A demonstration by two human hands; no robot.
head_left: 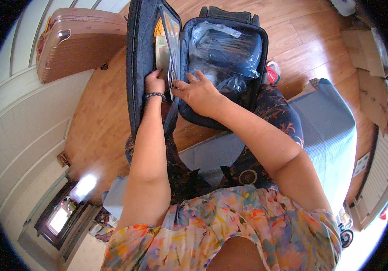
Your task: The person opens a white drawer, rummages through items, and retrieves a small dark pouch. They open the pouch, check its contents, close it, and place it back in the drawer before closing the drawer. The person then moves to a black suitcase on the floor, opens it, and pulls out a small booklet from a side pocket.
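Observation:
An open black suitcase (225, 121) stands before me, its lid (140, 49) raised on the left. My left hand (154, 84), with a dark bead bracelet at the wrist, reaches into the lid behind its clear-windowed inner panel (172, 34). Its fingers are curled and partly hidden beside a pale flat item (162, 52); what they hold is unclear. A yellow item (159, 28) is tucked above that. My right hand (196, 93) pinches the near part of the panel's edge between thumb and fingers. Dark things in clear plastic bags (225, 47) fill the suitcase's base.
A rose-gold hard suitcase (83, 45) stands by the white wall at the far left. I sit on a seat with a blue-grey cover (325, 117), the black suitcase between my legs. Cardboard boxes (368, 81) line the right side. The floor (99, 104) is wood.

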